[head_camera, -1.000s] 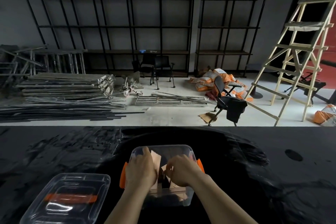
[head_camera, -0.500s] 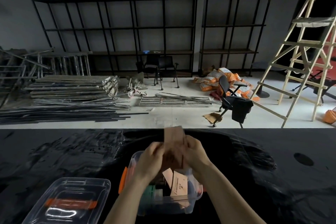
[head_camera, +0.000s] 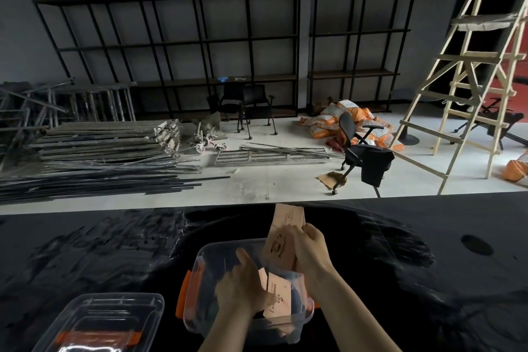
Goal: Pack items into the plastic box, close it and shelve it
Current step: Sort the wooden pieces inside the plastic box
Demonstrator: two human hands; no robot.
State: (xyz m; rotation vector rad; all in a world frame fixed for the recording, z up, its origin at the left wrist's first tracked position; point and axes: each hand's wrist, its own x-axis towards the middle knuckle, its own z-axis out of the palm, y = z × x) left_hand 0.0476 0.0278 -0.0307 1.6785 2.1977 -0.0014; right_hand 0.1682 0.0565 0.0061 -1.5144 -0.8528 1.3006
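Note:
A clear plastic box (head_camera: 210,254) with orange side latches stands open on the black table, low in the middle. My right hand (head_camera: 310,248) holds a brown paper packet (head_camera: 283,237) upright above the box's far right corner. My left hand (head_camera: 243,288) reaches down into the box, fingers on another brown packet (head_camera: 278,294) that lies inside with darker items I cannot make out. The box's clear lid (head_camera: 111,323), with an orange handle, lies apart on the table at the lower left.
The black table (head_camera: 400,266) spreads wide to both sides, with a round hole (head_camera: 476,244) at the right. Beyond its far edge lie metal bars (head_camera: 94,157), an office chair (head_camera: 360,151), a wooden ladder (head_camera: 468,71) and tall black wall shelves (head_camera: 217,37).
Both hands lifted a brown packet out of the box. Now the right hand alone keeps it raised to the right, and the left hand has gone back down into the box.

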